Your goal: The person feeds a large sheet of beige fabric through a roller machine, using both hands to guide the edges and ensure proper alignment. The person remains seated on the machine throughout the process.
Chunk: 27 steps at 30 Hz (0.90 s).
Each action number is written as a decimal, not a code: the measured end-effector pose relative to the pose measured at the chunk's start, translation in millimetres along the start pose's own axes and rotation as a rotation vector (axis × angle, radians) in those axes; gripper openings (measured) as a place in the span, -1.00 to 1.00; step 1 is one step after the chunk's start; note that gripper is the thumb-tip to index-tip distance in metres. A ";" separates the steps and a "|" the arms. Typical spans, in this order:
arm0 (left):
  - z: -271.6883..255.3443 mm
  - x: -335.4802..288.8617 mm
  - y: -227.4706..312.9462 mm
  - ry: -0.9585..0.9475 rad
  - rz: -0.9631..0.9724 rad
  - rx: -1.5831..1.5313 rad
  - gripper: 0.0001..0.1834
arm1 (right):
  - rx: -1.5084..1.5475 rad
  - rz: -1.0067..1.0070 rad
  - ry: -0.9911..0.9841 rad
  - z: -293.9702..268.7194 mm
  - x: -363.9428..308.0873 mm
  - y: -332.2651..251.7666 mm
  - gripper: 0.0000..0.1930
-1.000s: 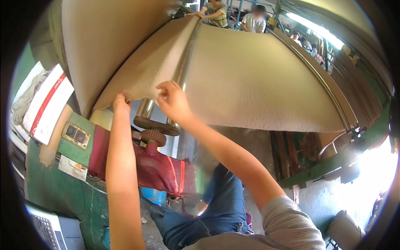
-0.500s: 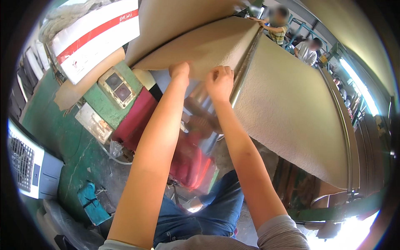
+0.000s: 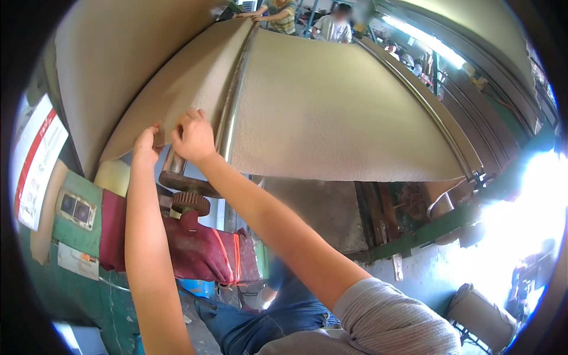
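A wide beige sheet (image 3: 331,106) with a grainy surface stretches away from me over a long metal bar (image 3: 234,94). Left of that bar, my left hand (image 3: 148,143) is closed at the sheet's near edge, thumb and fingers pinching it. Close beside it, my right hand (image 3: 194,136) has its fingers curled onto the same edge; its fingertips are partly hidden. Below my hands are a metal bracket (image 3: 186,182) and a rusty gear (image 3: 190,203). At the far end a person in a striped shirt (image 3: 283,16) has hands on the sheet near the bar.
A dark red cloth (image 3: 189,251) tied with orange bands covers a machine part before me. Left stand a green housing with a switch box (image 3: 77,210) and a white-and-red carton (image 3: 40,160). A second bar (image 3: 414,94) and green beam (image 3: 408,235) lie right. Another person (image 3: 332,28) is behind.
My view has swung to the right, so the sheet and bar appear further left. Both hands remain at the sheet's edge, beside the bar. The gear and bracket now show more plainly.
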<state>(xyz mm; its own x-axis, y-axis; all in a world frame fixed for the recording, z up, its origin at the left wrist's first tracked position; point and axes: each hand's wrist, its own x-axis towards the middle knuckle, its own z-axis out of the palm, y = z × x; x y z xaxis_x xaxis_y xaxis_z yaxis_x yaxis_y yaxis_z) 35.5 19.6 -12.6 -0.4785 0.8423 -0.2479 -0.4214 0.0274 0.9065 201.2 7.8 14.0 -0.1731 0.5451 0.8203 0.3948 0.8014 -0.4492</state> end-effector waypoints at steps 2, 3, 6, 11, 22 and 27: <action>-9.6 11.8 0.0 -0.246 0.012 0.086 -0.71 | 0.058 -0.055 -0.029 -3.1 0.9 -5.2 -0.87; -10.1 14.2 -0.6 -0.163 0.024 0.071 -0.72 | 0.068 -0.071 -0.049 -5.9 1.3 -6.8 -0.88; -7.9 14.1 -1.8 0.065 0.050 -0.041 -0.74 | 0.050 -0.069 -0.012 -7.3 0.8 -5.0 -0.88; -38.1 51.4 -4.0 0.383 0.156 -0.315 -0.81 | -0.052 0.052 0.106 -1.8 2.1 -12.6 -0.87; -4.9 3.2 1.9 0.210 0.058 -0.123 -0.76 | 0.050 -0.023 -0.070 -3.0 -1.9 -3.1 -0.90; -23.1 13.8 6.2 -0.016 0.005 -0.020 -0.70 | 0.030 -0.033 0.051 -1.3 0.9 -13.2 -0.91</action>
<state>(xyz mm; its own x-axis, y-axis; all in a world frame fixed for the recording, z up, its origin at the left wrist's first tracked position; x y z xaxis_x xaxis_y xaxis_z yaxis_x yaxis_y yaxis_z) 8.5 18.9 -18.3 -0.4685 0.8508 -0.2380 -0.4343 0.0128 0.9007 197.0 -2.6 21.0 -0.1388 0.5052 0.8518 0.3623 0.8264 -0.4311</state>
